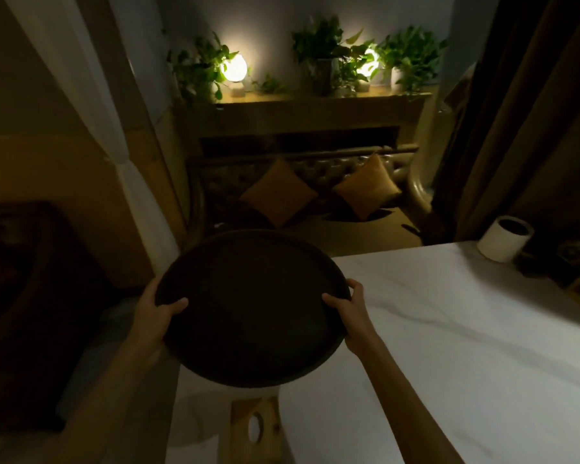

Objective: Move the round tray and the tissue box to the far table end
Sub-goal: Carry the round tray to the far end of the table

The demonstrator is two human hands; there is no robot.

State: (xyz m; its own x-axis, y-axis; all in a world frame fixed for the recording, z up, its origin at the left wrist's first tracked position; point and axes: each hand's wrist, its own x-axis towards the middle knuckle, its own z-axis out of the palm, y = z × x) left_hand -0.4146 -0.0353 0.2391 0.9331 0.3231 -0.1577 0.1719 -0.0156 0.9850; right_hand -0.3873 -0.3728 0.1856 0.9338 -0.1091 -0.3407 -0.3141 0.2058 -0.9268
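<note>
A dark round tray (252, 306) hangs in the air over the left corner of the white marble table (449, 329), tilted slightly toward me. My left hand (158, 313) grips its left rim with the thumb on top. On the opposite rim my right hand (347, 306) holds it the same way. A wooden tissue box (257, 430) with an oval slot and white tissue showing stands on the table near the bottom edge, just below the tray.
A white cylindrical container (504, 239) stands at the table's far right corner beside dark objects. Beyond the table is a sofa with two orange cushions (278, 195), a shelf with plants and two lit lamps (235, 68). A dark chair (31, 279) sits left.
</note>
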